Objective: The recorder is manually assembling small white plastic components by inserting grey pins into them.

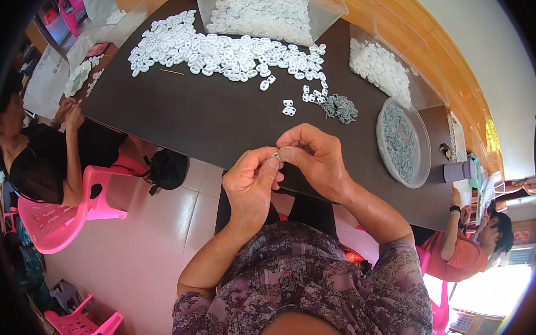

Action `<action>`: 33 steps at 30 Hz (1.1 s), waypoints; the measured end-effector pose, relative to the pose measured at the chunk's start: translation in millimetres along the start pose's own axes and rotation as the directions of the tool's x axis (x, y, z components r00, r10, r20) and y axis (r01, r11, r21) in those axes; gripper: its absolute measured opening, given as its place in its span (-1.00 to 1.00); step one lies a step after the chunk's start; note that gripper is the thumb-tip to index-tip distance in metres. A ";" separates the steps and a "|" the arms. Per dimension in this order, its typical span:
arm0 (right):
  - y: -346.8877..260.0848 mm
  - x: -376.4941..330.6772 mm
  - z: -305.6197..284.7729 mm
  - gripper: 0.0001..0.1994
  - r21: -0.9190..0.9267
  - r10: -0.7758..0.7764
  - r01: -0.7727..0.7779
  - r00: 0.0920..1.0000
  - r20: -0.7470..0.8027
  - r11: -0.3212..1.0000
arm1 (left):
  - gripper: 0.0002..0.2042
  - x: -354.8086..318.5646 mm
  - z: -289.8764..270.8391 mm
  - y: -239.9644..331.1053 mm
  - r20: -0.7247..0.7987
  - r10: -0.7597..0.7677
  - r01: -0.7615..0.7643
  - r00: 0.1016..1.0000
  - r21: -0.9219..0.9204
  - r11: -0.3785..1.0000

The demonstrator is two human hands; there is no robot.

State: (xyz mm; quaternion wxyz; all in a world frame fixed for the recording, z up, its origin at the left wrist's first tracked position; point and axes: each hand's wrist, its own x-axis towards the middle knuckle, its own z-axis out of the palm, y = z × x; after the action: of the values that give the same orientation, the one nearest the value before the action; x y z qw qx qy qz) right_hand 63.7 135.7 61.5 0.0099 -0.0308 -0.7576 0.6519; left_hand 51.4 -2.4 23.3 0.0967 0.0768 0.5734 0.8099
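While both hands are hovering together just over the near edge of the dark counter (219, 122), the person is pinching one tiny pale piece (276, 157) between them. The left hand (252, 183) is gripping it with thumb and forefinger, and the right hand (315, 157) is closing its fingertips on the same piece from the other side, so neither hand is relaxed. Looks like the fit-together step of an assembly job is going on, and the next bit probably needs a careful push or twist without letting the little thing slip.

Counting is only partly doable. One big heap of white plastic pieces (217, 51) is spreading across the far side, way too many to count, with about seven strays (304, 98) sitting apart near one small grey pile (339, 108). One round clear dish (404, 142) of grey bits is sitting to the right, and two clear bins (268, 14) of white parts are standing at the far edge. Two other people are sitting nearby, plus pink chairs (57, 216).
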 end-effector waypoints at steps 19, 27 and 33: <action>11.1 6.7 7.2 -0.88 -0.268 -0.228 0.209 0.973 -0.044 0.941 | -0.90 4.9 -1.9 -7.3 -0.055 0.022 -0.021 0.998 0.014 1.000; 2.9 27.5 -11.7 -0.85 -0.401 -0.231 0.201 0.973 -0.027 0.894 | -0.85 21.5 -8.7 -7.5 0.011 -0.035 0.036 0.999 -0.197 0.980; 12.9 90.0 -41.6 -0.85 -0.591 -0.351 0.242 0.934 -0.074 0.770 | -0.85 28.7 -11.4 -5.8 -0.005 -0.081 0.076 0.997 -0.270 0.960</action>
State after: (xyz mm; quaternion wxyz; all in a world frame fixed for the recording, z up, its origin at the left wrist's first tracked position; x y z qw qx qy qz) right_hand -23.4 184.1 52.7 0.1716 0.0293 -0.9091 0.3785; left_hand 21.3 -4.0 14.4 0.1337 0.0336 0.4611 0.8766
